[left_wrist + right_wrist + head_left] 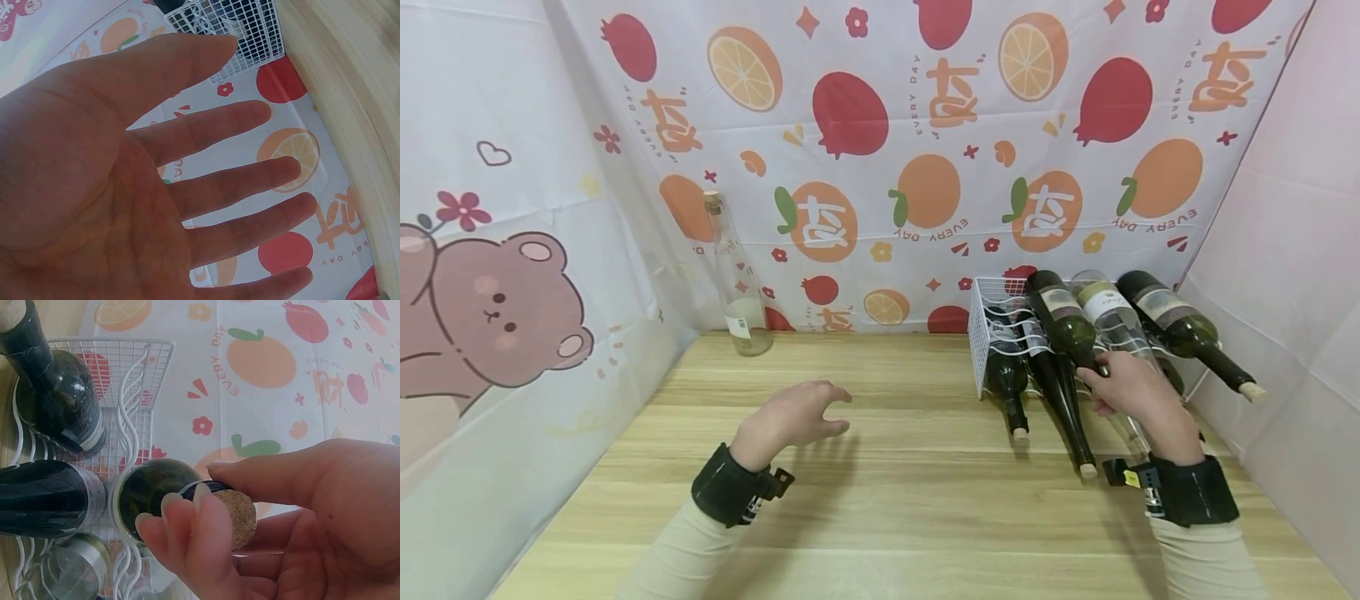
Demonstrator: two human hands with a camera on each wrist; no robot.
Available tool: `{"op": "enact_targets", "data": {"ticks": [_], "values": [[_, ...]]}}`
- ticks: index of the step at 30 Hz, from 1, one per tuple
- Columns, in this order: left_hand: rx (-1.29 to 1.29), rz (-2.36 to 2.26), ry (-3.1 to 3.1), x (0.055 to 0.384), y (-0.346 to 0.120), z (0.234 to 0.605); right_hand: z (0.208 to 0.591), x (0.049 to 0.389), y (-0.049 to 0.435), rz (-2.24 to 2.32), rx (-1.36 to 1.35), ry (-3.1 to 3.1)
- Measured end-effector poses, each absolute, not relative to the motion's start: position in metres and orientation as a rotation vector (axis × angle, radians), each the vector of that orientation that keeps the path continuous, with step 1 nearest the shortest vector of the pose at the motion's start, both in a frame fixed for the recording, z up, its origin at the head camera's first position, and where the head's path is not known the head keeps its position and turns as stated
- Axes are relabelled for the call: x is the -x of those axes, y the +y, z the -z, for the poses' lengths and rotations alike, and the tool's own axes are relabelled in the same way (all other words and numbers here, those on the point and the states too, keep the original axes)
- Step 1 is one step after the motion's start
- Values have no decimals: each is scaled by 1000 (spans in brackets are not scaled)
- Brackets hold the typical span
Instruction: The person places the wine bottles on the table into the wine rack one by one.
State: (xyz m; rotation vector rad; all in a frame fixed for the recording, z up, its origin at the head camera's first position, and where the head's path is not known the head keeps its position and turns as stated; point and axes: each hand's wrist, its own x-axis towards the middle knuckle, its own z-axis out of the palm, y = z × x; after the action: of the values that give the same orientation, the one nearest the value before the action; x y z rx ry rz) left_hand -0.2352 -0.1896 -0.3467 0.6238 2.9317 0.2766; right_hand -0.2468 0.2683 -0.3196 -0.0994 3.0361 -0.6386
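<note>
My right hand [1138,392] grips the neck of a dark green wine bottle [1063,317] that lies on the upper tier of a white wire rack [980,342]. In the right wrist view, the fingers and thumb curl round that neck just behind its cork [240,519]. Beside it on the same tier lie a clear bottle with a pale label [1108,304] and another green bottle [1172,317]. Over the table's left half, my left hand [790,417] is held with fingers extended and apart, nothing in it.
Two dark bottles, one shorter [1006,375] and one long [1060,400], lie lower in the rack with corks toward me. A clear corked bottle [748,321] stands upright at the back left of the wooden table [880,517]. Printed cloth [880,108] hangs behind and at the sides.
</note>
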Motion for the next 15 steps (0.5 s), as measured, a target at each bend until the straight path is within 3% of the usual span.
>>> {"op": "enact_targets", "data": {"ticks": [15], "values": [[-620, -288, 2933, 236, -190, 350, 319, 247, 267, 642, 93, 3028]]}}
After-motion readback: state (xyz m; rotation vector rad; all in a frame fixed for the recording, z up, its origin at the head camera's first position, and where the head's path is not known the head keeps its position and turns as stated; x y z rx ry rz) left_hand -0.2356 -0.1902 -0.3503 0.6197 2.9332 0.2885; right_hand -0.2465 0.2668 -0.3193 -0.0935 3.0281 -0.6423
